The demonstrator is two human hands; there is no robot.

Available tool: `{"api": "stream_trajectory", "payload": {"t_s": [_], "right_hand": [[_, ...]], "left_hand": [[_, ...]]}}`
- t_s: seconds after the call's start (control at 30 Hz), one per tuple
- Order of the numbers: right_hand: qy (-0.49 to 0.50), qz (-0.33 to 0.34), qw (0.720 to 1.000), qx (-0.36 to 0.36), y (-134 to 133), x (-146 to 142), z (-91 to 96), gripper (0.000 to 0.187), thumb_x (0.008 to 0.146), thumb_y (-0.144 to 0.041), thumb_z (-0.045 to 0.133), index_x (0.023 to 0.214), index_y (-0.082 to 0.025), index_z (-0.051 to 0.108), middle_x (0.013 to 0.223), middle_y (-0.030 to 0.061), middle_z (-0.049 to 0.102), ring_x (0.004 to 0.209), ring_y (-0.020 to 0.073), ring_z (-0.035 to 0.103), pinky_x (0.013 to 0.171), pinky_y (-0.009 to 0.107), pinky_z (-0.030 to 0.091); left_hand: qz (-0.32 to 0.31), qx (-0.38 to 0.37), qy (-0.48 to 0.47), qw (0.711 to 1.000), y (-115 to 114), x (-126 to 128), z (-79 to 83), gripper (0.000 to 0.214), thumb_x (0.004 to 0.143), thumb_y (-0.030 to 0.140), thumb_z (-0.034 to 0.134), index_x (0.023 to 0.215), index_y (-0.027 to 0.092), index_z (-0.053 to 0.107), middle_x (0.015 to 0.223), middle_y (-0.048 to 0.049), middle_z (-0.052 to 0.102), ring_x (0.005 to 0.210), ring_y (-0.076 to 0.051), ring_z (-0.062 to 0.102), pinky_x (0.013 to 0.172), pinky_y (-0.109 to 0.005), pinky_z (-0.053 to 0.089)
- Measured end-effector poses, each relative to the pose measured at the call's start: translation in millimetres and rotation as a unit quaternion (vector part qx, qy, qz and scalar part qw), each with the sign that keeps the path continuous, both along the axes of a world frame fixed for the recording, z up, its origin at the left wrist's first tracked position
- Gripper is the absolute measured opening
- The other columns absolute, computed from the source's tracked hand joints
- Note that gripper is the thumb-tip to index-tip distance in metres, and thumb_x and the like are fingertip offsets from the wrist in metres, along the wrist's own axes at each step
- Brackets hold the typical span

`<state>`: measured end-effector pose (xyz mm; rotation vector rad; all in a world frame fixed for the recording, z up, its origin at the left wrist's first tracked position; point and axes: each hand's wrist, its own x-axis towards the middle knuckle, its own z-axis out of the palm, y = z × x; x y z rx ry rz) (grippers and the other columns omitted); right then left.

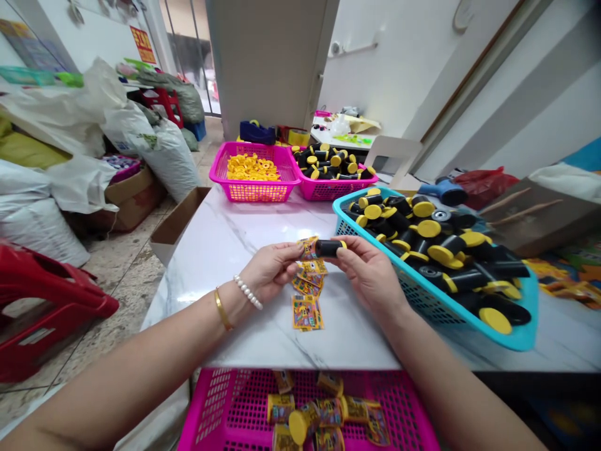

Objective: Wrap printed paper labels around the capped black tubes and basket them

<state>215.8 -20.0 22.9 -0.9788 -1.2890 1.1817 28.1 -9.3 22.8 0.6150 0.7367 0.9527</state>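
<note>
Between my hands, over the white marbled table point(235, 228), is a small black cylinder point(327, 248) with a yellow end. My right hand point(373, 272) grips it at that yellow end, fingers closed. My left hand point(272, 269), wearing a pearl bracelet, pinches a printed yellow label sleeve point(307, 247) at the cylinder's other end. How far the sleeve overlaps the cylinder, I cannot tell. Just below lie several more printed label sleeves point(308, 313), loosely piled. To the right, a turquoise basket point(408, 300) is heaped with black cylinders with yellow caps point(428, 228).
A pink basket point(256, 191) of yellow rings and another pink basket point(328, 188) of black cylinders stand at the back. Below the table edge, a pink basket point(211, 413) holds several labelled cylinders. Red stool point(42, 307) and white sacks point(169, 156) are on the left.
</note>
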Motion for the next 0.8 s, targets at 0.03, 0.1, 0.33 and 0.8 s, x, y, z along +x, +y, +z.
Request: {"api": "stream_trajectory", "payload": {"t_s": [0.03,0.1,0.33,0.8], "right_hand": [[-0.001,-0.011,1.000,0.000,0,0,-1.2,0.028,0.077,-0.040,0.072,0.096,-0.021,0.063,0.097,0.0041,0.069,0.092,0.0212,0.067,0.089,0.043,0.055],[-0.010,-0.030,1.000,-0.001,-1,-1,-2.0,0.029,0.077,-0.040,0.072,0.094,-0.020,0.062,0.094,0.0038,0.069,0.089,0.0204,0.068,0.088,0.043,0.055],[-0.048,-0.023,0.999,-0.001,-8,-5,3.3,0.031,0.074,-0.041,0.073,0.091,-0.019,0.059,0.096,0.0072,0.070,0.090,0.0217,0.068,0.087,0.042,0.056],[-0.027,0.002,0.998,0.049,-11,-1,6.1,0.030,0.072,-0.031,0.076,0.095,-0.023,0.058,0.090,0.0009,0.064,0.080,0.0166,0.064,0.072,0.033,0.057]], "left_hand": [[-0.001,0.003,-0.004,1.000,0,0,0.4,0.010,0.073,0.017,0.071,0.081,0.011,0.072,0.060,-0.0027,0.058,0.037,0.000,0.032,0.030,-0.012,0.010],[-0.001,0.007,-0.006,1.000,0,0,0.8,0.013,0.073,0.018,0.071,0.083,0.010,0.072,0.057,-0.0012,0.055,0.037,0.000,0.031,0.030,-0.013,0.009],[-0.002,0.022,-0.007,1.000,-1,2,-3.5,0.012,0.072,0.020,0.071,0.078,0.009,0.069,0.052,0.0010,0.051,0.037,0.000,0.030,0.032,-0.013,0.009],[0.028,0.161,0.135,0.977,-4,1,-8.1,0.037,0.070,0.031,0.079,0.102,0.016,0.067,0.081,-0.0048,0.065,0.050,-0.005,0.049,0.047,-0.021,0.036]]}}
